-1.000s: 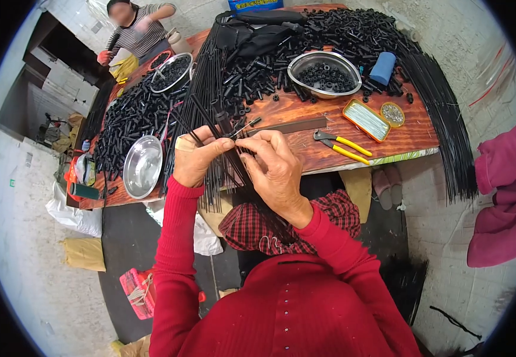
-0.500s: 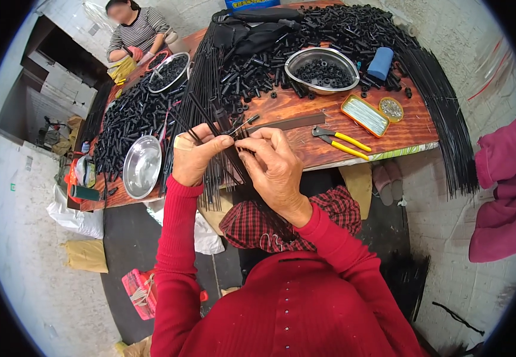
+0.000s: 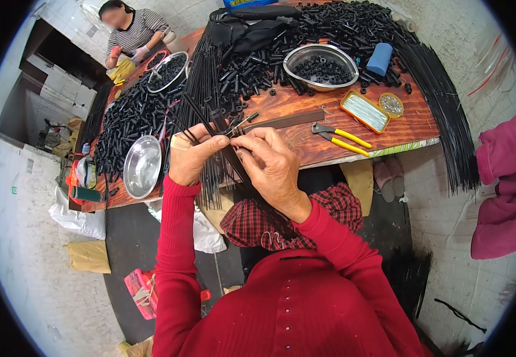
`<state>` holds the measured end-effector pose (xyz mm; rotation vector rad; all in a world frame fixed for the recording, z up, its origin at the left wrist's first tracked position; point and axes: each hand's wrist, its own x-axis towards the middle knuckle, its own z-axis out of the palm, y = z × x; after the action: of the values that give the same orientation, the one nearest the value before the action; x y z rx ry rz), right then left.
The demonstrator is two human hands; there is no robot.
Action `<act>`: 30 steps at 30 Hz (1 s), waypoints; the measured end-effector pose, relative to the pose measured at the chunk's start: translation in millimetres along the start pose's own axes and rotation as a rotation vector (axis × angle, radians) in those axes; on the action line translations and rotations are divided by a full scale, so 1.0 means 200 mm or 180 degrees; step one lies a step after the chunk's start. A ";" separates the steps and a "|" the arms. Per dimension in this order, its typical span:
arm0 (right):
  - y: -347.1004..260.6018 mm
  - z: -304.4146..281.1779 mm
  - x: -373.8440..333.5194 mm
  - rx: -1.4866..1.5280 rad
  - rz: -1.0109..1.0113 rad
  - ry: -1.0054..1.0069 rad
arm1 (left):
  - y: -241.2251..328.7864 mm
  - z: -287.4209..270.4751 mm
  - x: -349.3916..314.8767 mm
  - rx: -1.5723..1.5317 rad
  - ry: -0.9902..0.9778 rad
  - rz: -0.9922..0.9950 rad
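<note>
Close together over the table's front edge, both hands work on a bundle of thin black rods (image 3: 232,159). My left hand (image 3: 191,157), with a beige plaster on it, is closed round the rods, thumb pressing near a thicker black tube (image 3: 217,118). Fingers of my right hand (image 3: 271,165) are pinched against the rods beside the left thumb; anything small between those fingertips is hidden. A thin strand with a dark tip (image 3: 252,117) sticks out above the right fingers. The lower rods run down to a red-and-black checked cloth (image 3: 243,227) on my lap.
Yellow-handled pliers (image 3: 353,138), a tin of pale thin sticks (image 3: 365,113) and a metal bowl of black rings (image 3: 329,88) are at right. A shiny basin (image 3: 142,166) stands left. Black tubes (image 3: 130,125) are heaped across the table (image 3: 383,140). Opposite sits a co-worker (image 3: 139,30).
My hands keep nearly the same hold on the rods, with only a slight shift of the right fingers. The co-worker's hands have moved apart, one of them raised.
</note>
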<state>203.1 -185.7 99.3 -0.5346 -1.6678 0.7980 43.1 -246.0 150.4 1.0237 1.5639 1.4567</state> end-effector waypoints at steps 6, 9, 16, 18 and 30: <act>-0.01 0.02 -0.01 -0.0202 -0.0108 0.0108 | 0.04 0.04 -0.02 0.0047 0.0150 0.0066; 0.00 0.02 -0.03 -0.0033 -0.0166 0.0181 | 0.01 0.05 -0.03 -0.0004 0.0186 0.0216; 0.02 0.03 -0.12 0.1071 0.1389 -0.0256 | 0.00 0.03 -0.06 0.0182 0.0180 0.0387; 0.03 0.01 -0.10 0.1087 0.1453 -0.0362 | -0.01 0.03 -0.05 0.0026 0.0075 0.0457; 0.07 -0.04 -0.04 0.0972 0.1024 -0.0897 | 0.04 0.04 -0.04 -0.0066 -0.0115 0.0522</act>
<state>211.4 -180.0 83.7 -0.4970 -1.6907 1.3915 52.9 -249.9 157.4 1.1828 1.4649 1.5520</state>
